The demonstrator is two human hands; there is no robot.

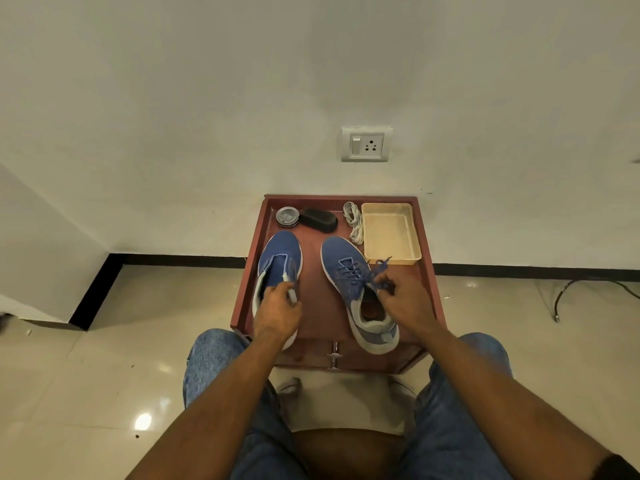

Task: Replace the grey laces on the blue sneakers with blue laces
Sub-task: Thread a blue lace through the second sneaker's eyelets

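table (313,306) against wall (311,81), under socket (365,144) | back row on table, left to right: tin (287,216), brush (318,220), loose laces (354,221), tray (390,233) | front: left sneaker (278,258), right sneaker (356,292) side by side | left hand (277,311) on left sneaker, right hand (403,299) at right sneaker's laces (360,271)

Two blue sneakers, toes toward 12 o'clock, side by side on bench (317,306). Left sneaker (280,258) unlaced, tongue bare. Right sneaker (356,289) threaded with blue lace (351,271), loose ends trailing toward 2 o'clock. Grey laces (354,221) bunched at 12 o'clock of right sneaker, well apart from left.
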